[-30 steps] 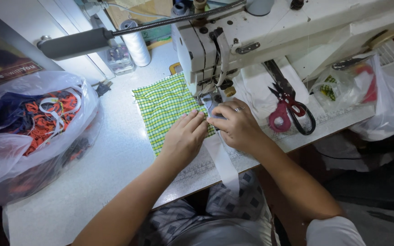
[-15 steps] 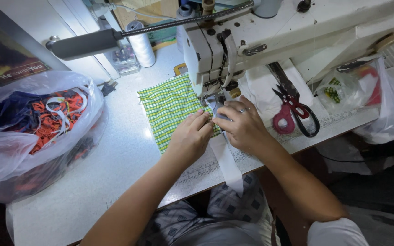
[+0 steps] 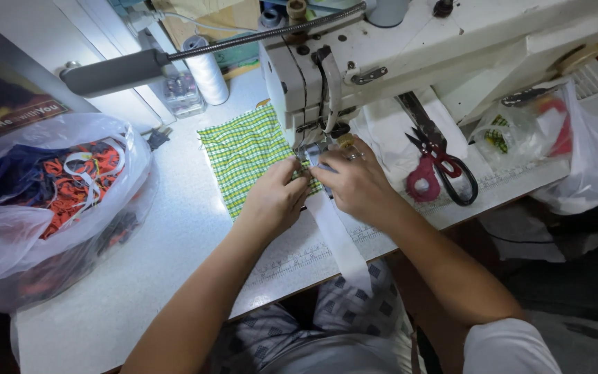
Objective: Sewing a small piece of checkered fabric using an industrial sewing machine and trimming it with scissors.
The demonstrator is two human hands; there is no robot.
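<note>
A green checked cloth [image 3: 243,156] lies flat on the white table, its right edge under the presser foot of a white sewing machine [image 3: 382,62]. My left hand [image 3: 275,201] presses on the cloth's near right corner. My right hand [image 3: 354,183] pinches a white fabric strip [image 3: 337,239] against the cloth just in front of the needle. The strip runs from the needle toward me and hangs over the table's front edge. The fingertips of both hands meet at the foot.
A clear plastic bag [image 3: 43,208] of red, blue and white fabric pieces fills the left side of the table. Red-handled scissors [image 3: 437,170] lie right of my hand. A white thread cone [image 3: 205,69] stands behind the cloth. More plastic bags [image 3: 576,152] sit at right.
Both hands stay at the presser foot; the cloth and strip have barely shifted. The view has drifted slightly.
</note>
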